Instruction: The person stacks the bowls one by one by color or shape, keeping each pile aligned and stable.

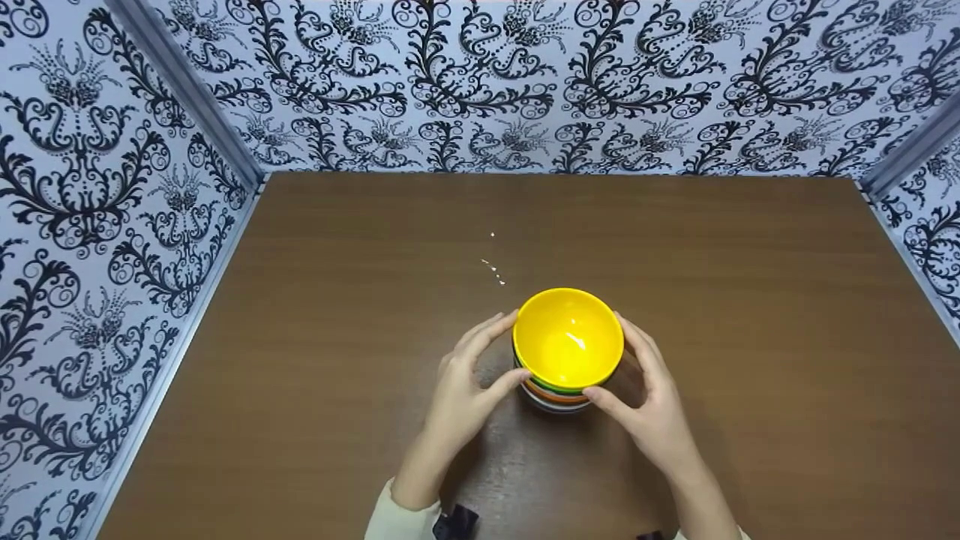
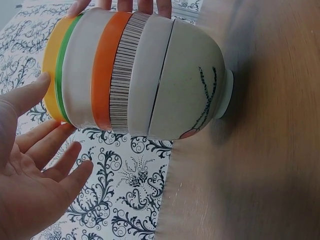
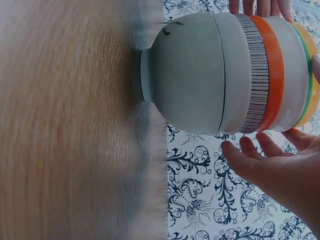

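A yellow bowl (image 1: 568,337) tops a stack of several nested bowls, right of the middle in the head view. Below it come a green-rimmed white bowl (image 2: 82,70), an orange-rimmed bowl with black stripes (image 3: 270,72) and a pale bowl (image 2: 192,80) with a dark rim line and a small foot. That foot stands on the table. My left hand (image 1: 463,386) grips the yellow bowl on its left side, thumb at the near edge. On the opposite side my right hand (image 1: 654,401) holds the same bowl with thumb and fingers. The bowls' insides below the top are hidden.
The brown wooden table (image 1: 337,315) has small white specks (image 1: 495,271) beyond the stack. White panels with black floral scrolls (image 1: 480,90) border its back and sides. A black wrist device (image 1: 456,523) shows at the left sleeve.
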